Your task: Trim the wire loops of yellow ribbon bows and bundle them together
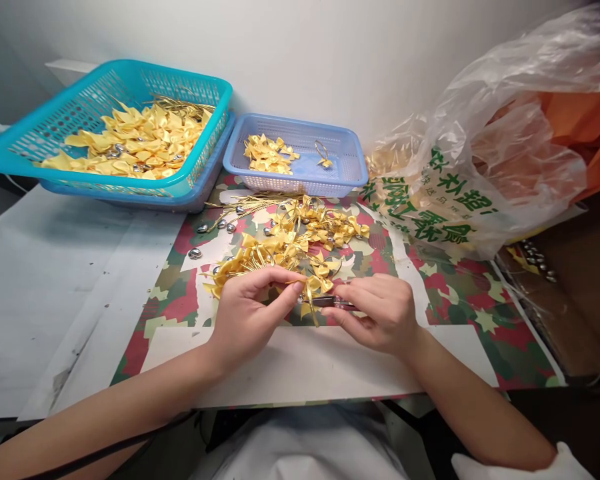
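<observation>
My left hand (pixel 257 313) pinches gold cord between thumb and forefinger, just above the table. A yellow ribbon bow (pixel 321 283) sits on this cord between my two hands, and cord ends hang below it. In my right hand (pixel 380 310) is a pair of small metal snips (pixel 324 302), the dark blades pointing left at the hanging cord. My fingers cover most of the handle, so its full shape is hidden. Just beyond my hands lies a pile of yellow bows with gold cords (pixel 285 243). Silver bells (pixel 195 253) are scattered at its left.
A turquoise basket (pixel 200 157) with yellow bows and gold cords stands back left. Beside it, a blue basket (pixel 295 181) holds several bows and one looped piece. A plastic bag (pixel 510 160) with green lettering fills the right side. White paper (pixel 330 367) lies along the front edge.
</observation>
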Demonstrator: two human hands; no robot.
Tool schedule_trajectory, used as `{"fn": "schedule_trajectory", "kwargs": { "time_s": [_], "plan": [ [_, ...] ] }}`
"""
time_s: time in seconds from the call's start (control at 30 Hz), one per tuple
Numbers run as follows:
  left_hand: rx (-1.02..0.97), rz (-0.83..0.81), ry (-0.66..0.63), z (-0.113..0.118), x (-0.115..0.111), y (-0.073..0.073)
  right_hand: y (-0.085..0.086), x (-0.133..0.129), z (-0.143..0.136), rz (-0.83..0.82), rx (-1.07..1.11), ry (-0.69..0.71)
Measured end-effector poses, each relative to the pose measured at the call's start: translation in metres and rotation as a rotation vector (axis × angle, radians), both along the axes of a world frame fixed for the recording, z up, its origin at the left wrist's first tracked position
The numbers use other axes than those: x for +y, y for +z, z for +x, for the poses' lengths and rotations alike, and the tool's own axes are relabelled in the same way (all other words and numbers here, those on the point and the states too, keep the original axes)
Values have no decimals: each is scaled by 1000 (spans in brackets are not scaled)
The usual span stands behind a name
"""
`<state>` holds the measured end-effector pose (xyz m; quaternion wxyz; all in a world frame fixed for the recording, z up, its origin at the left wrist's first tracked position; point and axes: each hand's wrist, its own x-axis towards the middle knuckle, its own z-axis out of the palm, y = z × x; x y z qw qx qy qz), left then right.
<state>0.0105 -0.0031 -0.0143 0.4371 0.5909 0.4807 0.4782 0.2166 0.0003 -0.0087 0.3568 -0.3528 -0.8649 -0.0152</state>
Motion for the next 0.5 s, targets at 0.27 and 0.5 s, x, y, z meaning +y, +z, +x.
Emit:
{"fn": "schedule_trajectory", "kwargs": {
  "time_s": [0.27, 0.5],
  "plan": [
    [44, 78, -15, -2, -1, 0, 4, 7, 6, -210, 127, 2],
    [47, 59, -32, -3, -2, -2, 4, 5, 7, -347, 145, 34]
  ]
}}
